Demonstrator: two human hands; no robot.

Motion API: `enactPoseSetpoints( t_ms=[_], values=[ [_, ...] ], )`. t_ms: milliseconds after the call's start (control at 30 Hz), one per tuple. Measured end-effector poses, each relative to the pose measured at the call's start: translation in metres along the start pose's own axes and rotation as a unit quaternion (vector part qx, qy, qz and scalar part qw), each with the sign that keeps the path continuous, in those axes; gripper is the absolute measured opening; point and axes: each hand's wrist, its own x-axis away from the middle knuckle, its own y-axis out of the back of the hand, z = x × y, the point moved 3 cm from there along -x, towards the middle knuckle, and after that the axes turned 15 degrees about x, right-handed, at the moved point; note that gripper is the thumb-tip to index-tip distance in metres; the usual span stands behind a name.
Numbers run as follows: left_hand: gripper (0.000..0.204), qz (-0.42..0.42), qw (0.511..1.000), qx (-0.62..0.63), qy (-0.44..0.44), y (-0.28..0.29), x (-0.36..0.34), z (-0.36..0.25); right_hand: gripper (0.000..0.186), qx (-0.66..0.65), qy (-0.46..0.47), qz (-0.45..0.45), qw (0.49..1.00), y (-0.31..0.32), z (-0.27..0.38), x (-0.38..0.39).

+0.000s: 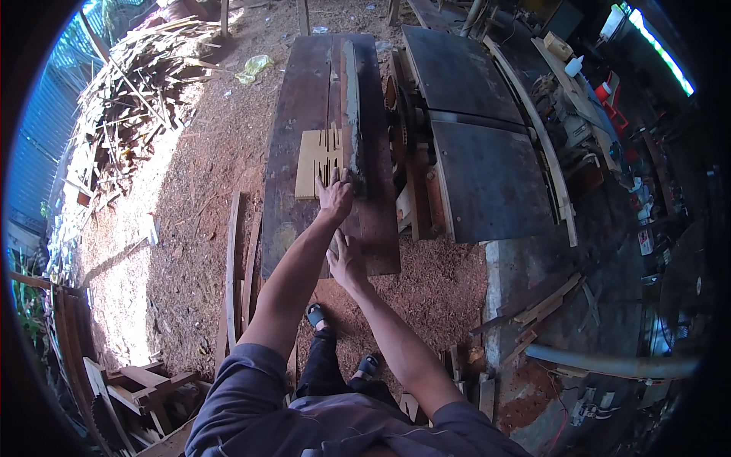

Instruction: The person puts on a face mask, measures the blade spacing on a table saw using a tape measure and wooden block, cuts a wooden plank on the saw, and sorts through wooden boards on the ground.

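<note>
A pale tan board (308, 169) with several narrow dark slots lies flat on a dark wooden worktable (293, 91). Its right side is beside a long grey-edged strip (351, 95) that runs along the tabletop. My left hand (336, 199) reaches over the board's near right part, its fingers stretched apart and touching it or just above it. Closer to me, my right hand (349, 263) is over the table's near edge with its fingers extended forward. Nothing can be made out in either hand.
Two dark panels (487, 175) on a frame stand right of the worktable. Long wood strips (232, 266) lean at its near left. A heap of offcuts (145, 84) lies far left. Tools and a red object (603, 92) crowd the right side. Sawdust covers the ground.
</note>
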Motion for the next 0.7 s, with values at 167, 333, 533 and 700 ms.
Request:
enactPoseSetpoints(
  t_ms=[167,333,533,700],
  values=[
    [0.06,0.018,1.0,0.022,-0.013,0.005,-0.022,-0.003,0.043,0.209,0.103,0.081,0.969,-0.047,-0.02,-0.043],
    [0.051,0.009,1.0,0.013,-0.02,0.007,-0.032,0.01,0.037,0.085,-0.07,0.145,0.983,-0.031,-0.006,-0.066],
    [0.032,-0.048,0.997,0.033,-0.058,0.011,-0.051,0.012,0.045,0.104,-0.099,0.185,0.972,-0.029,-0.003,-0.079],
    [0.03,-0.037,0.997,0.044,-0.049,0.015,-0.072,0.018,0.057,0.095,-0.112,0.207,0.967,-0.034,0.007,-0.08]
  ],
)
